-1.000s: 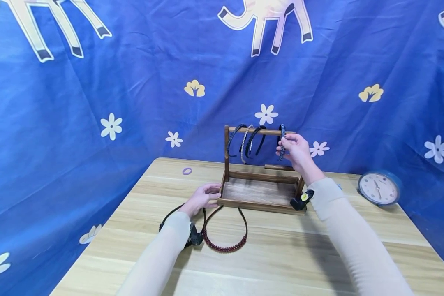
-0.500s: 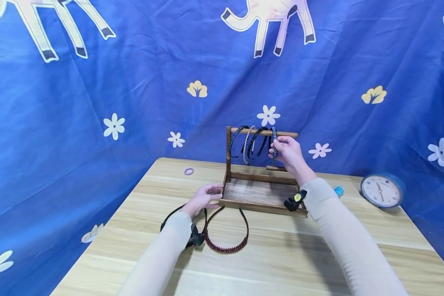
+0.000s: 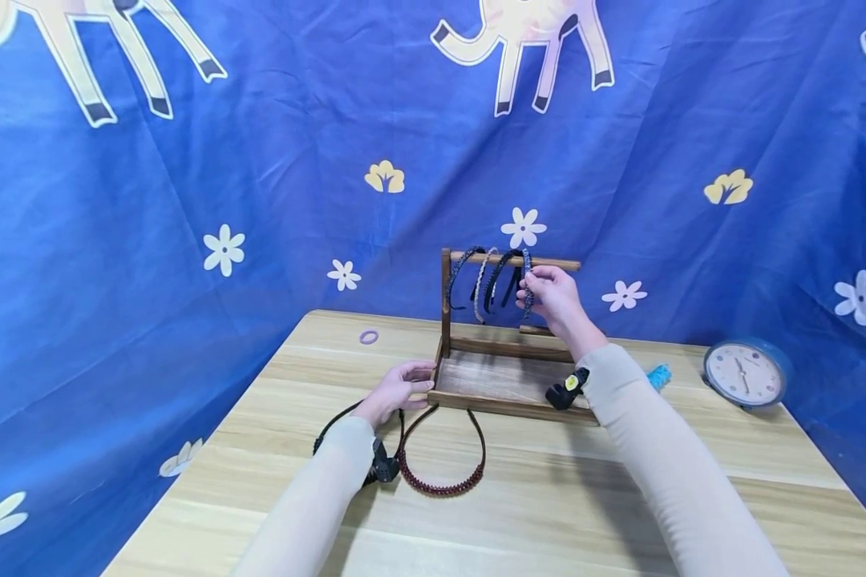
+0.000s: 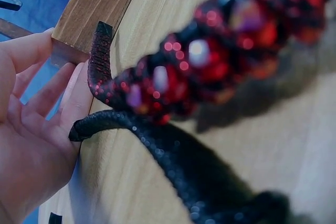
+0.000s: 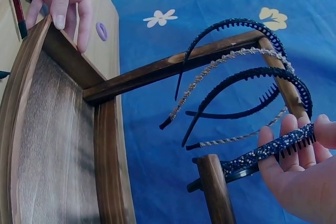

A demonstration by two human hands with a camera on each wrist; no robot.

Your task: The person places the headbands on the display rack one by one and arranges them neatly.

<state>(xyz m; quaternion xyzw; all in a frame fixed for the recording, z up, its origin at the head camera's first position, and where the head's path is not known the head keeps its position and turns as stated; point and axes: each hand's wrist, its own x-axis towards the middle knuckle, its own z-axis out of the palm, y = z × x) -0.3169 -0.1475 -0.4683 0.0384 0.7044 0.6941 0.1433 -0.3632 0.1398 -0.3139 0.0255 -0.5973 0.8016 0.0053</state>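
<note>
My right hand (image 3: 557, 300) pinches a blue beaded headband (image 5: 268, 148) between thumb and fingers, on the top bar (image 3: 559, 264) of a wooden stand. Left of it on that bar hang a dark blue headband (image 3: 463, 263), a pale braided headband (image 5: 202, 82) and a black headband (image 5: 226, 82). My left hand (image 3: 397, 388) touches the left end of the stand's tray (image 3: 505, 404), its fingers extended against the wood. In front of the tray lies a red beaded headband (image 3: 440, 488). A black headband (image 4: 173, 163) lies beside it, partly hidden under my left wrist.
A purple ring (image 3: 369, 337) lies at the back left of the table. To the right stands a round blue clock (image 3: 745, 374), with a small bright blue item (image 3: 659, 377) near my right sleeve. A blue patterned cloth (image 3: 281, 200) hangs behind the table.
My right hand has slid the blue beaded headband leftward along the bar, closer to the other hanging headbands. My left hand has stayed at the tray's left end.
</note>
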